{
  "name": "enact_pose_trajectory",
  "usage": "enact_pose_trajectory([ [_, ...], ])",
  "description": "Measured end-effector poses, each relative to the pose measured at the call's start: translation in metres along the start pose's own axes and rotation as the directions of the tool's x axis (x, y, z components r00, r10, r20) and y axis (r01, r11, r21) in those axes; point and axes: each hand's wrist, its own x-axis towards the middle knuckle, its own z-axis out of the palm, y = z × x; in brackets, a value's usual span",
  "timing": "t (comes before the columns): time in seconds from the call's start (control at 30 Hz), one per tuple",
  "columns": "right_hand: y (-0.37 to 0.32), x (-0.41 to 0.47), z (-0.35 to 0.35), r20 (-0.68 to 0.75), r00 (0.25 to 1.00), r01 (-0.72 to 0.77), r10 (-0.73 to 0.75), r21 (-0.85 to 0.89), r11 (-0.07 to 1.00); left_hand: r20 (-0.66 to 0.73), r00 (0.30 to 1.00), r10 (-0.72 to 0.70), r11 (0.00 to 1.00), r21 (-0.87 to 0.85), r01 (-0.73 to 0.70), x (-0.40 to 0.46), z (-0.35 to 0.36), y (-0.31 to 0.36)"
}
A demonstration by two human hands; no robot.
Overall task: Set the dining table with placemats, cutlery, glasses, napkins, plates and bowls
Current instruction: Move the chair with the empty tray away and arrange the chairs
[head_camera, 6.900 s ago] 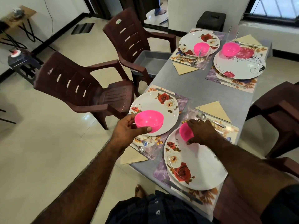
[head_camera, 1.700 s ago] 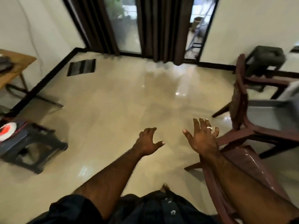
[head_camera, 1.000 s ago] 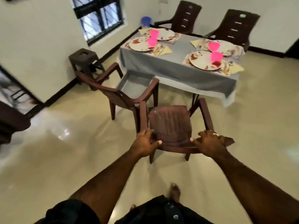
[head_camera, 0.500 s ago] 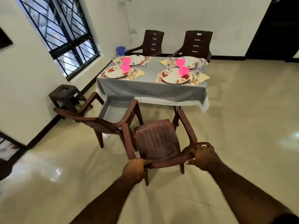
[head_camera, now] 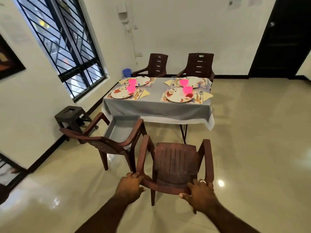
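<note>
The left hand (head_camera: pixel 130 186) grips the near left corner of a brown plastic chair's (head_camera: pixel 175 163) backrest, fingers curled over its top edge. The right hand (head_camera: pixel 200 192) grips the near right corner of the same backrest, thumb underneath, a ring on 1 finger. Beyond the chair stands the worktop (head_camera: pixel 157 106), draped in a grey cloth and laid with 4 settings. A second brown chair (head_camera: pixel 107 140), to the left, carries a grey tray (head_camera: pixel 122 127) on its seat. 2 more chairs stand at the far side. Each setting has a flowered plate (head_camera: pixel 178 97) on a placemat (head_camera: pixel 199 99), a pink bowl (head_camera: pixel 187 89) on the plate and a yellow napkin (head_camera: pixel 207 95) beside it. A glass (head_camera: pixel 173 80) stands between the 2 right settings.
</note>
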Motion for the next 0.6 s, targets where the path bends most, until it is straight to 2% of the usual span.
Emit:
enact_pose_trajectory([
  [0.2, -0.002, -0.008, 0.010, -0.025, 0.988, -0.151, 0.153, 0.071, 0.986, 0.026, 0.990, 0.136, 0.990, 0.023, -0.136, 0.007, 0.005, -0.009],
  [0.6, -0.048, -0.023, 0.027, -0.105, 0.928, -0.342, 0.359, 0.149, 0.928, 0.013, 0.955, 0.296, 0.924, 0.248, -0.290, 0.021, 0.017, -0.027],
])
